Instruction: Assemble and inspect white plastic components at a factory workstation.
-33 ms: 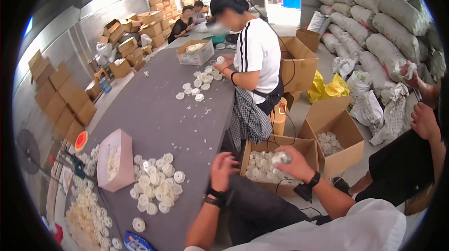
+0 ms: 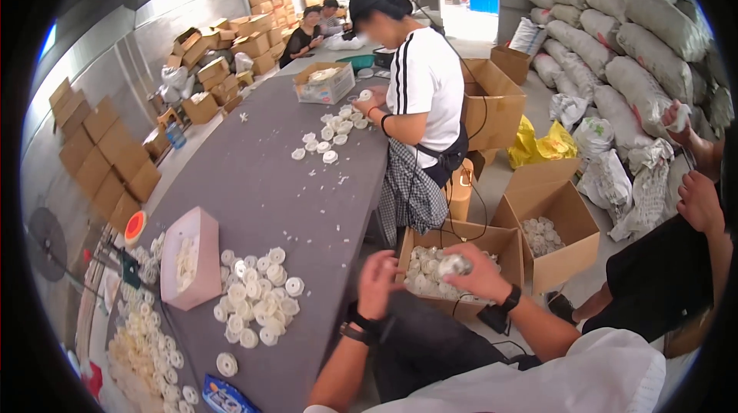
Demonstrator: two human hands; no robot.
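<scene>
R hand (image 2: 483, 273) has its fingers curled shut round a small white roll (image 2: 455, 264), thumb and fingertips clamped on it, wrist w/ a dark watch, forearm coming in from lower right. The roll sits just above the open cardboard box (image 2: 503, 241) at the wearer's knees, which holds a heap of similar white rolls. L hand (image 2: 378, 284) is beside it, near the table edge, fingers loosely spread and slightly bent, holding nothing, palm turned toward the R hand; a dark band on the wrist. L forearm rises from the lower edge.

On the grey table (image 2: 261, 182) lies a cluster of white rolls (image 2: 257, 307) next to a pink box (image 2: 201, 248) lying open w/ white pieces inside. A 2nd cardboard box (image 2: 565, 213) on the floor to the right has a few rolls in it. Another person (image 2: 419, 90) in a white shirt stands further along the table w/ a roll in hand.
</scene>
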